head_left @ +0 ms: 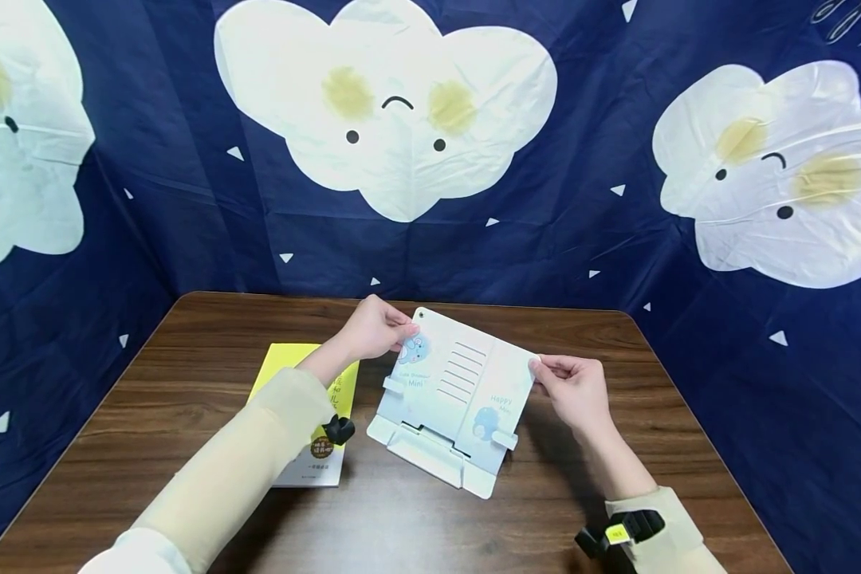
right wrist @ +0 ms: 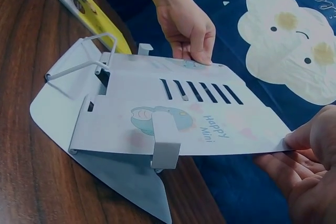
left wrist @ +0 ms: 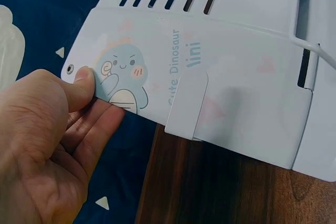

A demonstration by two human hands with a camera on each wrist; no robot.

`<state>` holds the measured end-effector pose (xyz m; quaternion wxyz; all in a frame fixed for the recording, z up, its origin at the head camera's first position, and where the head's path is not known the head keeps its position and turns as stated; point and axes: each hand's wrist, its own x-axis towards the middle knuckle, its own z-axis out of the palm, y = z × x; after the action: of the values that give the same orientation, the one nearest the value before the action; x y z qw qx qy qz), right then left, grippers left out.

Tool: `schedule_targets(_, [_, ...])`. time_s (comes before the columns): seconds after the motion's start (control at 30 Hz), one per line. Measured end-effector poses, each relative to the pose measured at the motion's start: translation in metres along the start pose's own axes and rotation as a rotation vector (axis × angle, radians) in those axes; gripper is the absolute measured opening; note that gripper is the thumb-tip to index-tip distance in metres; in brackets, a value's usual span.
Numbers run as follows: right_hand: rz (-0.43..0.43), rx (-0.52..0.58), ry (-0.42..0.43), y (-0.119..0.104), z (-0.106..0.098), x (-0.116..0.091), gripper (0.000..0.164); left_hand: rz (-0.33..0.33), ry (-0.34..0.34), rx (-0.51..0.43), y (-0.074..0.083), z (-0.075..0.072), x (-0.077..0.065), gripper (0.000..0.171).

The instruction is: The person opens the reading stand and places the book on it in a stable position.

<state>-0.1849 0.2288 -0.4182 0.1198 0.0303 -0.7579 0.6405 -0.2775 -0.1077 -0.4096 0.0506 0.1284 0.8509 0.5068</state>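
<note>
A white book stand (head_left: 438, 399) with pale blue dinosaur drawings and a row of slots leans over the middle of the table, turned at an angle. My left hand (head_left: 379, 328) pinches its upper left edge between thumb and fingers, beside the "Cute Dinosaur" print in the left wrist view. At the upper right corner, my right hand (head_left: 572, 388) pinches the panel the same way. Small white clips (right wrist: 167, 145) stick out at both sides. A wire page holder (right wrist: 79, 69) and a wide base plate (right wrist: 58, 98) show at the lower end in the right wrist view.
A yellow and white book (head_left: 308, 470) lies on the wooden table (head_left: 151, 430) left of the stand, partly under my left forearm. Behind the table's far edge hangs a dark blue cloth (head_left: 430, 263) with white clouds.
</note>
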Motion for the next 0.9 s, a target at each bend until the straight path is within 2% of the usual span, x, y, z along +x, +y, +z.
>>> schedule_targets(0.67, [0.031, -0.044, -0.058, 0.003, 0.000, 0.027, 0.023, -0.017, 0.029, -0.070, -0.007, -0.003, -0.017, 0.019])
schedule_targets(0.9, [0.007, -0.095, -0.072, 0.003, 0.001, 0.033, 0.021, -0.014, 0.043, -0.082, -0.009, -0.002, -0.023, 0.018])
